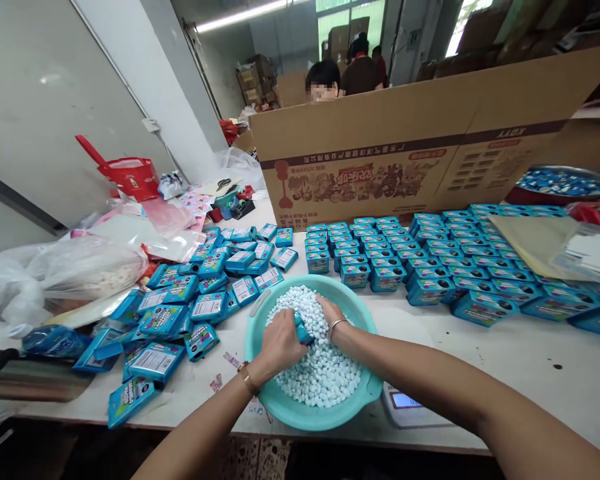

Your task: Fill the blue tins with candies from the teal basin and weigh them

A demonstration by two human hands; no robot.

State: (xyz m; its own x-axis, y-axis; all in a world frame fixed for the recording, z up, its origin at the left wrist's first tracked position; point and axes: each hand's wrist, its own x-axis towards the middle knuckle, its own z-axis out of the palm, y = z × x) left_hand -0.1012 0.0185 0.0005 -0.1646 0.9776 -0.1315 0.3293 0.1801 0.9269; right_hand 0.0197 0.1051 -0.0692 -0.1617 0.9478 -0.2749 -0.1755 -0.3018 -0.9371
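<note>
A round turquoise basin [313, 421] full of small pale blue and white candies [325, 377] stands near the table's front edge. Over its left half, my left hand [283, 340] is closed around a small blue candy box [303, 328], tilted down among the candies. My right hand [333, 315] reaches into the candies at the basin's far side; its fingers are partly buried, so I cannot see how they are bent. To the left of the basin lies a loose heap of blue candy boxes [213, 307]. Blue boxes standing in rows [387, 250] fill the table's back right.
A digital scale [413, 408] sits right of the basin, partly under my right forearm. A tall cardboard sheet [405, 127] borders the back, with people beyond it. Plastic bags [45, 287] and a red bucket [133, 179] are left. A metal bowl of blue-wrapped pieces [565, 183] stands far right.
</note>
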